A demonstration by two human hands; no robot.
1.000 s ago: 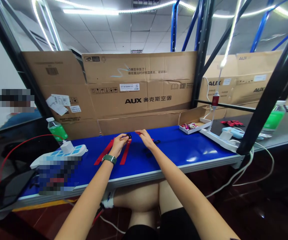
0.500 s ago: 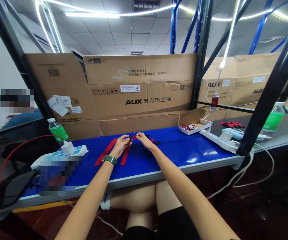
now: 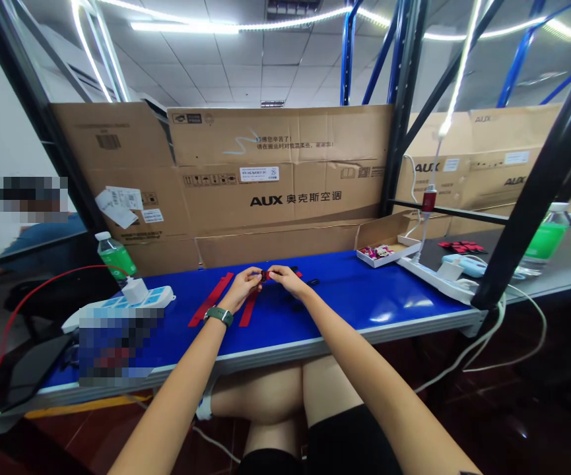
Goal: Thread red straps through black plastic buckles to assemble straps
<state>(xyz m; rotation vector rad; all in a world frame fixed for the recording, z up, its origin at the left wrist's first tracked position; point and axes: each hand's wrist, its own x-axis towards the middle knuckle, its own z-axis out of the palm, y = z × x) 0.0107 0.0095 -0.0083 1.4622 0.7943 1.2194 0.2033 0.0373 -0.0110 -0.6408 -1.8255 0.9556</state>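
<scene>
Over the blue tabletop (image 3: pixel 354 297), my left hand (image 3: pixel 243 287) is closed on a small black piece (image 3: pixel 264 276). My right hand (image 3: pixel 286 278) touches that piece from the right, its fingers pinched on a small red bit (image 3: pixel 269 275). Two red strips lie flat on the table: one (image 3: pixel 210 300) left of my left hand, the other (image 3: pixel 248 310) just below it. Small dark items (image 3: pixel 313 282) and a bit of red lie behind and right of my right hand. Fine detail between the fingertips is too small to tell.
A white power strip (image 3: pixel 161 298) and green bottle (image 3: pixel 115 256) stand at the left. An open box (image 3: pixel 387 254) of small pink pieces sits at the back right, beside another power strip (image 3: pixel 436 278). Cardboard (image 3: pixel 275 178) lines the back. A person (image 3: pixel 42 231) sits far left.
My right hand has moved slightly left and down, bringing the red bit against the black piece in my left hand. The view has shifted slightly.
</scene>
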